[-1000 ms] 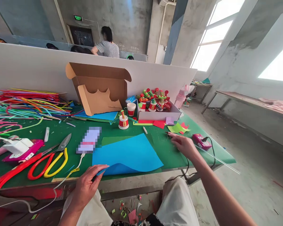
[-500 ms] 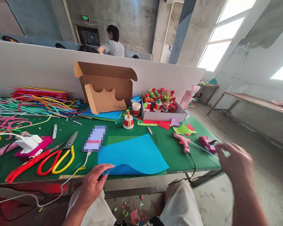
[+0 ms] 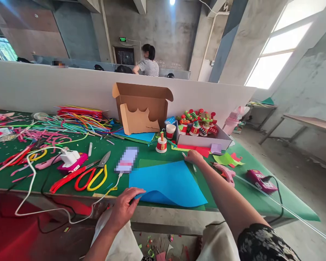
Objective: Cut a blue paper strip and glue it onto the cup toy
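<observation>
Concrete walls [image 3: 179,32] towered over it all, a white partition [image 3: 84,81] cut straight across at twelve o'clock, and below came the long green table [image 3: 250,156], busy from nine round to three. Reading the clock from the blue sheet [image 3: 165,181], an open cardboard box [image 3: 142,103] stood at eleven and a pale box [image 3: 203,142] of cup figures [image 3: 195,128] at one. That blue sheet lay over a green sheet [image 3: 152,162], near edge curled up, with scissors [image 3: 102,162] at nine. Left hand [image 3: 126,203], eight o'clock, had the lifted corner pinched, thumb against fingers! Right hand [image 3: 194,157], between one and two, had its fingers bunched over a slim white pen [image 3: 195,168]; gripped or merely touched, you couldn't tell. Steadying the sheet while securing the pen looked like the step in hand, and the next move seemed to call for a firm pinch without nudging the sheet.
</observation>
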A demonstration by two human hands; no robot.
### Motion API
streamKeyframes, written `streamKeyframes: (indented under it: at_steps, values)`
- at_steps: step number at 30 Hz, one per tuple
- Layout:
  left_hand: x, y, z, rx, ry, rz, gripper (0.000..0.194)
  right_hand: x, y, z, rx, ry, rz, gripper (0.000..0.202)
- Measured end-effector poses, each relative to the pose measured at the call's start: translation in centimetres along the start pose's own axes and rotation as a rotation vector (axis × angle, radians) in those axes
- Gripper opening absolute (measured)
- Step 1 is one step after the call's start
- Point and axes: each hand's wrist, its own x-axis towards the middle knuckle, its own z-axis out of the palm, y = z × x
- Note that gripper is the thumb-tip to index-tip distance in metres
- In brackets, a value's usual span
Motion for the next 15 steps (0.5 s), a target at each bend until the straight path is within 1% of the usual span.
streamKeyframes:
  at_steps: [3,7,11,15]
  values:
    - [0.0,-0.1,0.1,-0.016,0.001,0.001,0.025,-0.1,0.7,-1.0,-0.032,0.030,-0.010,0.023]
    - [-0.1,-0.3,0.1,-0.013,-0.004,0.018,0.023,-0.1,2.6,-2.2,-0.076,0.082,-0.021,0.028]
    - [-0.2,-0.4,0.2,0.002,0.017,0.024,0.024,0.1,4.3,-1.8,-0.100,0.096,0.010,0.029]
    - [-0.2,-0.3,0.1,0.022,0.000,0.015,0.025,0.0,4.5,-1.0,-0.064,0.116,0.021,0.026]
